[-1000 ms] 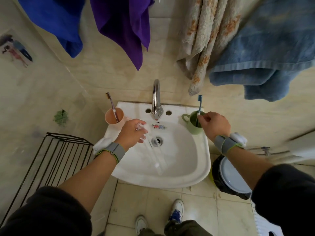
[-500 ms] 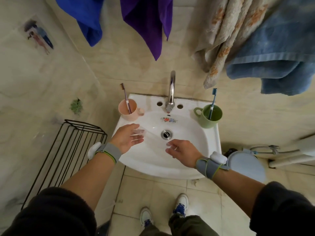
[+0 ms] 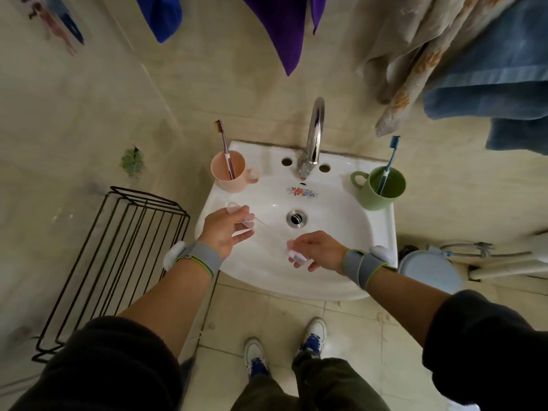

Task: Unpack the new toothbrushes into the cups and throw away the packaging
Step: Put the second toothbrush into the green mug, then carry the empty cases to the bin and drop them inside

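A pink cup [image 3: 228, 173] on the sink's left corner holds a purple toothbrush [image 3: 224, 146]. A green cup [image 3: 382, 188] on the right corner holds a blue toothbrush [image 3: 389, 161]. Over the white basin [image 3: 341, 232], both hands hold one long clear plastic package [image 3: 267, 229]. My left hand [image 3: 222, 232] grips its upper left end. My right hand [image 3: 317, 252] pinches its lower right end. The package is see-through and hard to make out against the basin.
A chrome tap [image 3: 312, 134] stands at the back of the sink. A black wire rack [image 3: 118, 256] is on the left. A bin with a light blue lid [image 3: 430, 268] sits low on the right. Towels [image 3: 474, 54] hang on the wall above.
My right hand left the blue toothbrush in the green cup and came down over the basin to take the package's free end. The left hand kept hold of the package.
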